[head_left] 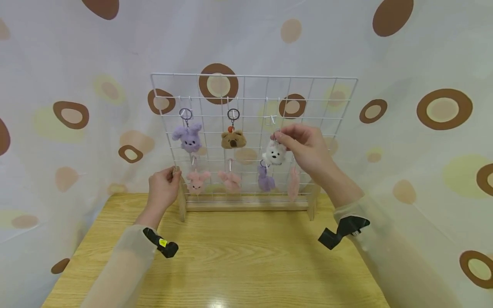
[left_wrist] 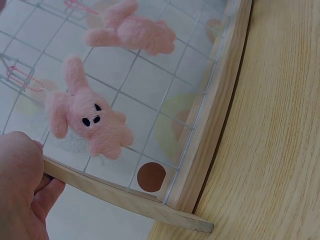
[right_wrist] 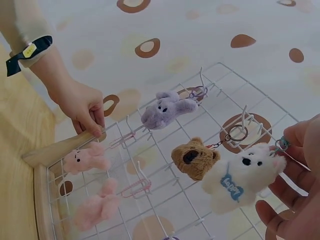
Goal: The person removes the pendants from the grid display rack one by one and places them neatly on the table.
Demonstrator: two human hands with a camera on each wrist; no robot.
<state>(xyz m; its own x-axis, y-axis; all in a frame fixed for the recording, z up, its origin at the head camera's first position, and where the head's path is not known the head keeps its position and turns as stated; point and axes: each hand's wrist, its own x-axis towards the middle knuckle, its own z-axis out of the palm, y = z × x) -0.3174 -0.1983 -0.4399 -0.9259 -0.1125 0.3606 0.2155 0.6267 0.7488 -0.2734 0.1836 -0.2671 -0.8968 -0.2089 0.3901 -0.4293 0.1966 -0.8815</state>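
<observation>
In the head view my right hand (head_left: 306, 147) pinches a white plush dog keychain (head_left: 274, 154) by its top, just below a bare hook (head_left: 271, 119) on the white wire grid rack (head_left: 254, 76). A blue tag (right_wrist: 231, 187) lies across the plush's front in the right wrist view, and a teal ring (right_wrist: 282, 144) sits at my fingertips. My left hand (head_left: 163, 188) grips the top of the rack's left wooden upright (left_wrist: 125, 197). A purple bunny keychain (head_left: 190, 139) and a brown bear keychain (head_left: 233, 140) hang from hooks on the upper row.
Lower on the grid hang two pink bunny plushes (head_left: 197, 182), a purple plush (head_left: 265, 179) and a pink one (head_left: 294, 184) at the right. The rack's wooden base (head_left: 246, 205) stands on a wood-grain table (head_left: 246, 256). Behind it hangs a spotted curtain (head_left: 246, 38).
</observation>
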